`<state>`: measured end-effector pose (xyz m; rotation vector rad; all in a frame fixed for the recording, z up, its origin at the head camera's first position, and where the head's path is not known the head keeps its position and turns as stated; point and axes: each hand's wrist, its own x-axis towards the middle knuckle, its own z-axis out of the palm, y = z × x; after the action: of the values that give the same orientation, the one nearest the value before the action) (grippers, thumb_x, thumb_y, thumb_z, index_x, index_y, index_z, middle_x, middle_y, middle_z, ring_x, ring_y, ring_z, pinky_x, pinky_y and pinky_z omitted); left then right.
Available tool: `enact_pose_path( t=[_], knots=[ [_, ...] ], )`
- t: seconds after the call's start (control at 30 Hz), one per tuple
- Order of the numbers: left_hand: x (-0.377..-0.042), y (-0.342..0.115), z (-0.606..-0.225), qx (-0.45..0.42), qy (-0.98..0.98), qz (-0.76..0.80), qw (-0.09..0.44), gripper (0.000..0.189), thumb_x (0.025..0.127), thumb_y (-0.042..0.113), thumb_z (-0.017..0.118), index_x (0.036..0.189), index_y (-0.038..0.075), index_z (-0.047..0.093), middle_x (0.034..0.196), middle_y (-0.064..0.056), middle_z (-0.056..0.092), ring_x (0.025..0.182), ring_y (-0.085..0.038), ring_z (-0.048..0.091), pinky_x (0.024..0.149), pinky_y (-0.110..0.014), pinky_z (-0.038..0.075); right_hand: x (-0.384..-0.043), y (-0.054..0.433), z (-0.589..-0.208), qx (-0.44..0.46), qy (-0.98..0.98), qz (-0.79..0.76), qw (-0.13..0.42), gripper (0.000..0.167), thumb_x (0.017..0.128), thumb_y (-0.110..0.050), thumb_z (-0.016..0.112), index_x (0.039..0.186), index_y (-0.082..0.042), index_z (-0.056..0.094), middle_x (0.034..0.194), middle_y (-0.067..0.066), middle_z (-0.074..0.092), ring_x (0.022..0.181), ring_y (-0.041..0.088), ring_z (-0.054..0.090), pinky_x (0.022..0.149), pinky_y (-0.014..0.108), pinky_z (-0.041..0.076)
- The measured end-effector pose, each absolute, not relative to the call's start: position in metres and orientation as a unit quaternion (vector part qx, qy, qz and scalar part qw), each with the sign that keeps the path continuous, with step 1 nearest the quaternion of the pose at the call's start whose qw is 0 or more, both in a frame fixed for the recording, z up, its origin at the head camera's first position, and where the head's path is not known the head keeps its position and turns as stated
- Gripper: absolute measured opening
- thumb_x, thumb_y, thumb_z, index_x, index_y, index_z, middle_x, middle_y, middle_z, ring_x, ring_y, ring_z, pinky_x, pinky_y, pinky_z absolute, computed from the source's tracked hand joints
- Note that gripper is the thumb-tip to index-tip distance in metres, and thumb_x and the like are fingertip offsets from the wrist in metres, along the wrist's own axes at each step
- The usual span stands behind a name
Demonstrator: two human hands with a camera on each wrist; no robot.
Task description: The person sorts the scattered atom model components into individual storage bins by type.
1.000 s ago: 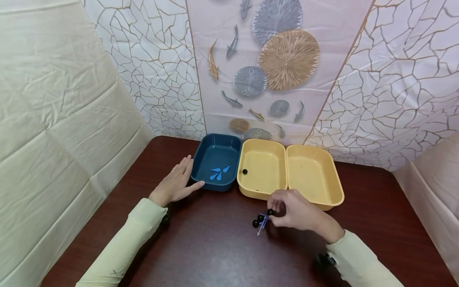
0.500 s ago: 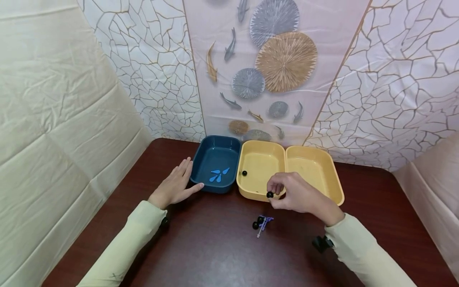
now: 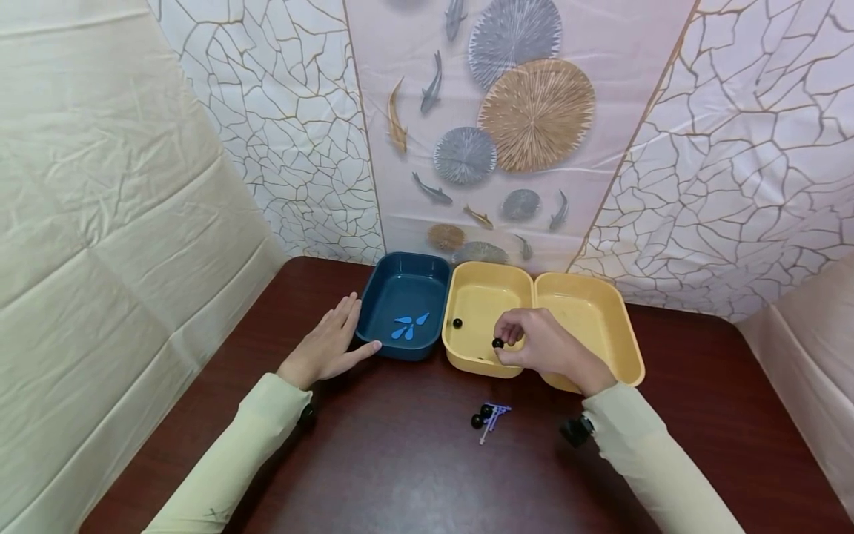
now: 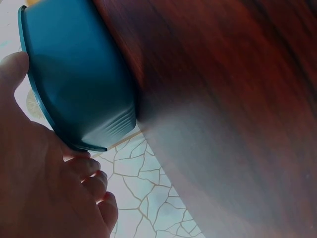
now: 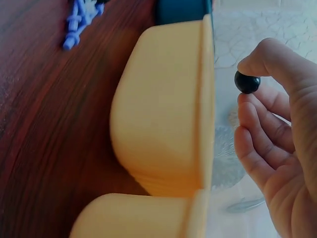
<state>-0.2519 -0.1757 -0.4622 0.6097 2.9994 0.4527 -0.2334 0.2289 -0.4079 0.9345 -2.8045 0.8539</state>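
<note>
My right hand [image 3: 543, 343] pinches a small black ball [image 5: 247, 82] between thumb and fingertips, above the near part of the middle yellow tray [image 3: 477, 366]. Inside that tray, by its left wall, lies another black ball [image 3: 457, 323]. With fingers straight, my left hand [image 3: 327, 345] touches the near left rim of the dark blue tray [image 4: 81, 64]. Several light blue drop-shaped pieces [image 3: 410, 328] lie in the blue tray. On the table in front of the trays sit two black balls [image 3: 477, 421] against a small heap of purple sticks [image 3: 495, 417].
A second yellow tray [image 3: 630, 356] stands at the right, side by side with the middle one. The dark red-brown table [image 3: 400, 460] stretches in front of the trays. Behind them hangs a patterned cloth [image 3: 414, 133].
My right hand has lifted the black ball from beside the purple sticks and carried it up and away from me, over the middle tray. The left hand stays at the blue tray.
</note>
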Motion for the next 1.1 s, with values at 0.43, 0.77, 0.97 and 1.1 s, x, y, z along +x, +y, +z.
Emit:
enact_pose_path(
  t=[0.43, 0.77, 0.97, 1.1],
  knots=[
    [-0.251, -0.175, -0.462, 0.197, 0.969, 0.147, 0.022, 0.101, 0.102, 0.068, 0.048, 0.168, 0.000, 0.013, 0.179, -0.018, 0.007, 0.166, -0.038, 0.013, 0.134, -0.058, 0.018, -0.268, 0.227, -0.435, 0.299, -0.914, 0.274, -0.003, 0.012, 0.085, -0.009, 0.083, 0.095, -0.007, 0.077, 0.088, 0.005, 0.077, 0.082, 0.018, 0.073, 0.077, 0.036, 0.063],
    [-0.249, -0.175, -0.462, 0.197, 0.968, 0.152, 0.026, 0.102, 0.102, 0.068, 0.048, 0.168, 0.000, 0.012, 0.179, -0.018, 0.007, 0.166, -0.038, 0.012, 0.134, -0.058, 0.017, -0.278, 0.216, -0.439, 0.319, -0.916, 0.243, -0.012, 0.016, 0.087, -0.007, 0.081, 0.102, 0.000, 0.078, 0.095, 0.011, 0.080, 0.086, 0.023, 0.077, 0.079, 0.038, 0.065],
    [-0.248, -0.175, -0.461, 0.198, 0.968, 0.152, 0.029, 0.101, 0.103, 0.067, 0.049, 0.168, -0.001, 0.012, 0.179, -0.019, 0.007, 0.166, -0.039, 0.013, 0.133, -0.058, 0.017, -0.269, 0.216, -0.418, 0.323, -0.916, 0.239, -0.025, 0.021, 0.090, -0.007, 0.081, 0.108, 0.003, 0.077, 0.103, 0.016, 0.079, 0.092, 0.027, 0.077, 0.085, 0.043, 0.065],
    [-0.249, -0.175, -0.460, 0.197, 0.969, 0.150, 0.026, 0.101, 0.103, 0.066, 0.049, 0.168, 0.000, 0.012, 0.179, -0.018, 0.007, 0.166, -0.039, 0.013, 0.134, -0.058, 0.017, -0.255, 0.217, -0.396, 0.335, -0.913, 0.229, -0.021, 0.021, 0.091, -0.010, 0.081, 0.108, 0.002, 0.077, 0.104, 0.016, 0.079, 0.092, 0.028, 0.077, 0.086, 0.047, 0.064]
  ],
)
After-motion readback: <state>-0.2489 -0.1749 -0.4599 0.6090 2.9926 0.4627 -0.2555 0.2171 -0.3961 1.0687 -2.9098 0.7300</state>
